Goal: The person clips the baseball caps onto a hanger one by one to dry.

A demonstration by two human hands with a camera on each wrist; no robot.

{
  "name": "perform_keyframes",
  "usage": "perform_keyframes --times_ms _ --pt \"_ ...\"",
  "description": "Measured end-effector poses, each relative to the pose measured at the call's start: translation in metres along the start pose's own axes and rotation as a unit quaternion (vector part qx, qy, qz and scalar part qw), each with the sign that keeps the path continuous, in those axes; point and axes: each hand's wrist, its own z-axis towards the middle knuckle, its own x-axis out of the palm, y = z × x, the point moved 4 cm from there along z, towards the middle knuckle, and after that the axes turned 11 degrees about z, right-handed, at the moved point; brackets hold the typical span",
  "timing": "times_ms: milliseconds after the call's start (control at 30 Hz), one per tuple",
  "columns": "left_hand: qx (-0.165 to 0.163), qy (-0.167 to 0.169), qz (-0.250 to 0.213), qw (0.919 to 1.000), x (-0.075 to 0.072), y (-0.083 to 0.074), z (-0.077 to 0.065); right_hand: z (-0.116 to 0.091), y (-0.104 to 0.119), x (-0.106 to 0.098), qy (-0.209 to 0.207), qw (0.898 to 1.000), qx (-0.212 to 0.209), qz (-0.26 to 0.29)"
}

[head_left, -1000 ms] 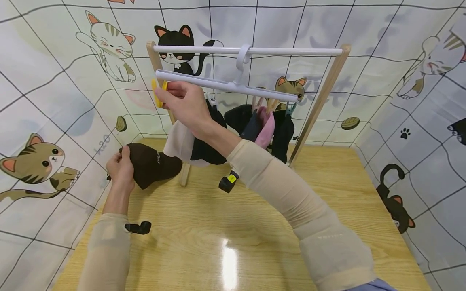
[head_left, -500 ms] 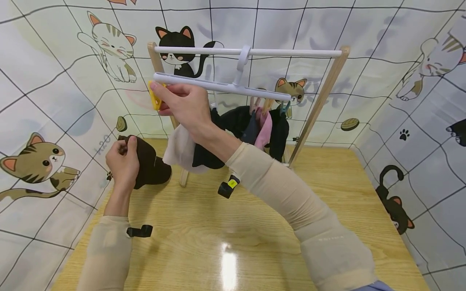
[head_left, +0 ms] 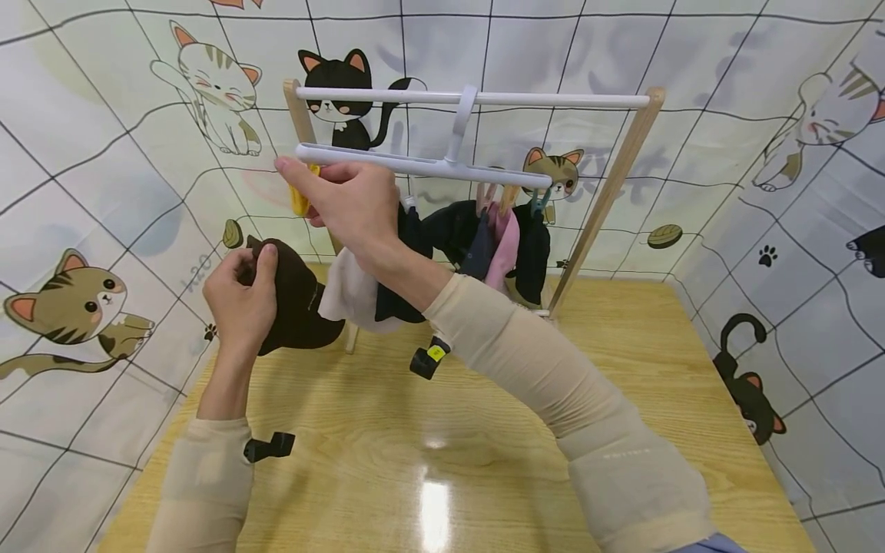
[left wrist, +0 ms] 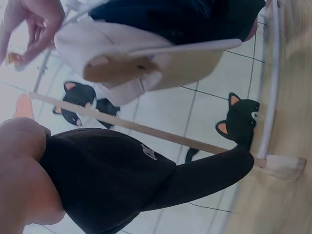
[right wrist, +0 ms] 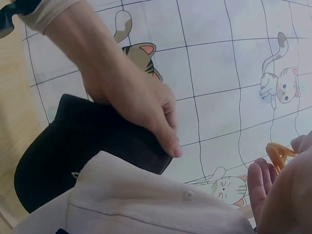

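In the head view my left hand (head_left: 242,299) pinches a dark brown baseball cap (head_left: 297,299) by its back edge, its brim pointing right. The cap hangs above the table, lower left of the hanger; the left wrist view shows small lettering on the cap (left wrist: 112,175). My right hand (head_left: 356,203) is at the left end of a white hanger (head_left: 449,169) and pinches a yellow clothespin (head_left: 299,201). In the right wrist view, the clothespin (right wrist: 278,155) sits between thumb and fingers. A whitish cloth item (head_left: 348,288) hangs just right of the cap, partly behind my right hand.
The hanger hooks onto the white rod (head_left: 553,99) of a wooden rack (head_left: 608,192). Dark garments (head_left: 532,257) and a pink one (head_left: 503,246) hang from it by clothespins (head_left: 509,198). A wooden table (head_left: 484,445) lies below, with a cat-printed backdrop (head_left: 726,184) around it.
My left hand has raised the cap and brought it slightly right, closer to the hanger's left end. My right hand stays at that end with the yellow clothespin, while the hanger has swung slightly.
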Motion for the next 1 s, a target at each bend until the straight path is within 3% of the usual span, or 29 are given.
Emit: perform_keyframes --times_ms 333,533,767,1000 --pt "0.051 0.016 0.013 0.9985 -0.006 -0.031 -0.007 0.001 0.002 -0.004 0.001 0.999 -0.023 -0.049" --pt "0.039 0.033 0.002 0.9987 -0.005 -0.04 -0.011 -0.001 0.001 -0.009 0.018 0.997 -0.026 -0.07" --pt "0.027 0.057 -0.017 0.9979 0.003 -0.044 -0.013 -0.002 -0.001 -0.016 0.038 0.99 -0.031 -0.13" --pt "0.043 0.076 -0.02 0.996 0.01 -0.052 -0.017 -0.001 -0.005 -0.019 0.073 0.983 -0.048 -0.162"
